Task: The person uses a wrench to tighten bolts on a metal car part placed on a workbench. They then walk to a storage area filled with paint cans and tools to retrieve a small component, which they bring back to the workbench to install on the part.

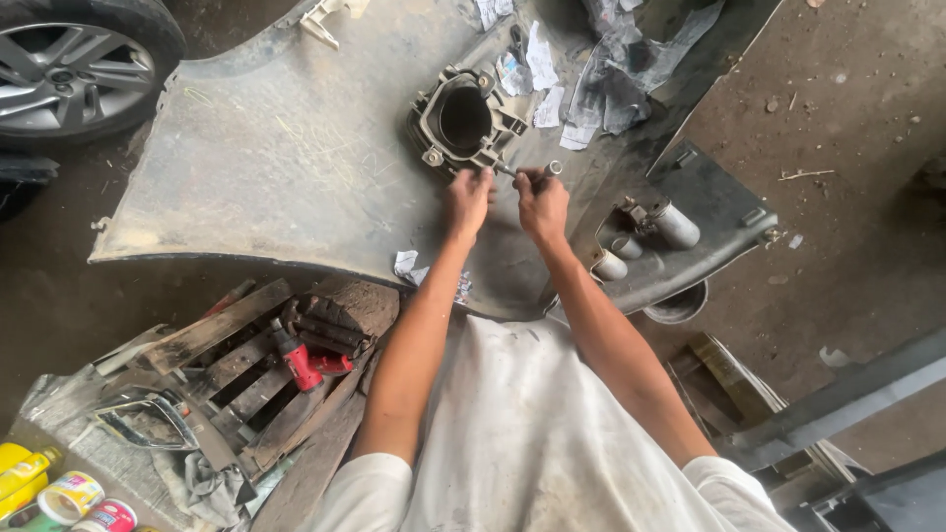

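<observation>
Left hand [469, 197] pinches edge of lamp housing [461, 120] on bumper [276, 167]. Right hand [541, 202] closed round small tool [537, 173]. Housing: stiff plastic, light, prob. brittle tabs; hold by rim.

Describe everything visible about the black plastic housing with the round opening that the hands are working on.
The black plastic housing with a round opening sits on the inner face of a dusty grey car bumper panel lying on the ground. A deep dark bore is ringed by a ribbed frame with corner mounting tabs. The left hand touches its lower edge; the right hand, beside it, grips a slim metal tool. Torn paper scraps lie just beyond.
</observation>
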